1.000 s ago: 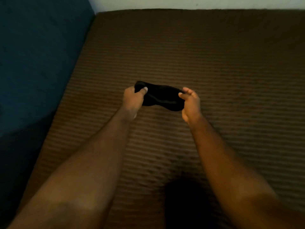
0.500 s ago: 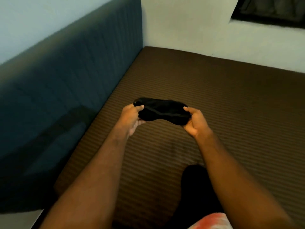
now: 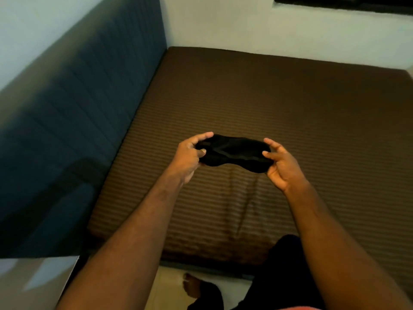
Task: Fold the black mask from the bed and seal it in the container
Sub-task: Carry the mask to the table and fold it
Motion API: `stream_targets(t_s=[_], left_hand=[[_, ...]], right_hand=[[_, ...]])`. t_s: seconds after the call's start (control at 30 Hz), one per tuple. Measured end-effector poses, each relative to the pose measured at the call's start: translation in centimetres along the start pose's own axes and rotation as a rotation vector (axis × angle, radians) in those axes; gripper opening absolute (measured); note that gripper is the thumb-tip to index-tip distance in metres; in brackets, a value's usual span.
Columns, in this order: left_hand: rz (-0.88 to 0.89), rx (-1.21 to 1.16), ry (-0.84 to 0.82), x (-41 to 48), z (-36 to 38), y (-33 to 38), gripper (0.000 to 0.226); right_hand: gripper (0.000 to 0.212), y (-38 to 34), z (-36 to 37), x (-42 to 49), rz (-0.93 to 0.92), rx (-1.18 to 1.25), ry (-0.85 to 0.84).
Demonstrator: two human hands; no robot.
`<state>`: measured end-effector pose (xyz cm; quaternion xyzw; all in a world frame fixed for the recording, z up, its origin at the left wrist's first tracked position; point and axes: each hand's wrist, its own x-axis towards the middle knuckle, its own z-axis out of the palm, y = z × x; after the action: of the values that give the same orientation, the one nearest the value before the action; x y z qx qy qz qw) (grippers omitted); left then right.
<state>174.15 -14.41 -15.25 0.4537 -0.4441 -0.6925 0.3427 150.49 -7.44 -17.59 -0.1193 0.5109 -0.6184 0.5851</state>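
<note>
The black mask's (image 3: 234,153) two ends are hidden inside the hands; the window (image 3: 344,4) at upper right is cut off by the frame's top edge.

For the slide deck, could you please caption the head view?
Left hand and right hand hold a black mask stretched, unfolded, above a brown striped bed.

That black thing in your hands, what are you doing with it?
It is a black mask, held up above the brown bed. The left hand pinches one end and the right hand pinches the other, so it is stretched out flat between them. It is not folded yet. No container shows in this view, so putting it away has not begun.
</note>
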Motion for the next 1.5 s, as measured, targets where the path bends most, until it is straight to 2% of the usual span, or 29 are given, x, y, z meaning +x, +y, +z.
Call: stream_targets(t_s=[0.1,0.23,0.3,0.4,0.5,0.57,0.63,0.7,0.87,1.1,1.23,1.33,1.5], left_hand=[[-0.054,-0.065,0.002,-1.1,1.7,-0.3,0.052],[-0.072,-0.189,-0.021,-2.9,5.5,-1.0,0.028],[-0.082,-0.222,-0.034,-3.7,7.9,-1.7,0.023],[-0.093,-0.225,-0.050,-4.6,11.5,-3.3,0.040],[-0.131,-0.178,-0.087,-5.9,16.1,-5.1,0.044],[-0.123,-0.146,-0.100,-6.5,19.0,-6.1,0.036],[-0.105,-0.084,-0.084,-6.7,22.0,-7.1,0.027],[-0.097,-0.002,-0.072,-6.4,24.7,-8.2,0.030],[-0.126,0.082,-0.130,-5.5,31.3,-10.1,0.033],[-0.219,0.090,-0.352,-3.1,40.6,-11.7,0.028],[-0.302,0.048,-0.511,-4.3,45.8,-11.7,0.021],[-0.341,0.056,-0.647,-4.6,49.5,-12.2,0.024],[-0.251,0.241,-0.750,-5.6,54.6,-14.3,0.012]], right_hand=[[0.037,-0.4,-1.3,-1.9,-0.025,0.015,0.023],[0.022,-2.0,-4.5,-4.6,-0.026,0.070,0.044],[0.036,-3.4,-7.2,-6.1,0.000,0.089,0.014],[0.058,-5.2,-11.9,-8.4,0.016,0.101,-0.007],[0.066,-6.2,-17.2,-10.7,-0.011,0.131,0.028],[0.063,-6.5,-19.9,-12.1,-0.020,0.139,0.075],[0.050,-6.8,-22.5,-13.8,-0.040,0.152,0.130],[0.035,-7.0,-24.6,-15.3,-0.059,0.177,0.176],[0.039,-8.5,-29.7,-18.0,-0.102,0.227,0.323],[0.050,-10.5,-35.7,-21.7,-0.254,0.359,0.545],[0.066,-12.0,-38.2,-24.6,-0.351,0.459,0.613],[0.055,-12.1,-40.1,-26.8,-0.440,0.493,0.681],[0.046,-11.2,-43.3,-29.4,-0.498,0.441,0.811]])
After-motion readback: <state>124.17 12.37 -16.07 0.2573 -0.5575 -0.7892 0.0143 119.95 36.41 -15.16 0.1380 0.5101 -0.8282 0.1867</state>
